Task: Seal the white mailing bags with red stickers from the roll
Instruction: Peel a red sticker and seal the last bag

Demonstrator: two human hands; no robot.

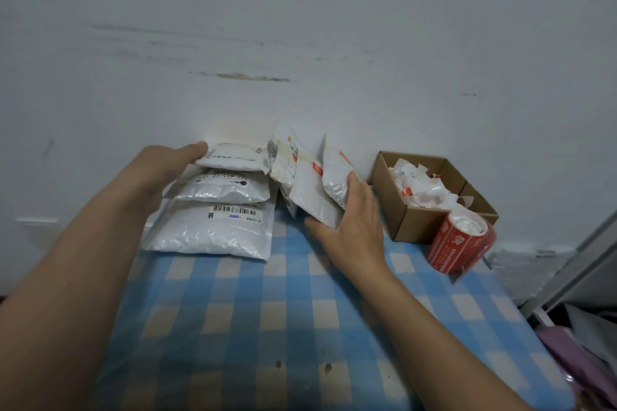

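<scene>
Right hand (350, 227) grips the leaning glossy white mailing bags (314, 197) over the blue-and-white checked tabletop (267, 327). The fat red sticker roll (457, 243) sits near the right edge, apart from that hand. Further back, left hand (167, 170) holds the top white bag (233, 158) of the flat stack (213, 230) by the far edge.

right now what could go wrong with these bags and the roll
The leaning bags stand against the wall, held by the right hand; let go and they may slide flat. The left hand grips the top bag of the stack; pulling it could shift the two below. The roll sits near the table's right edge and might get knocked off.
</scene>
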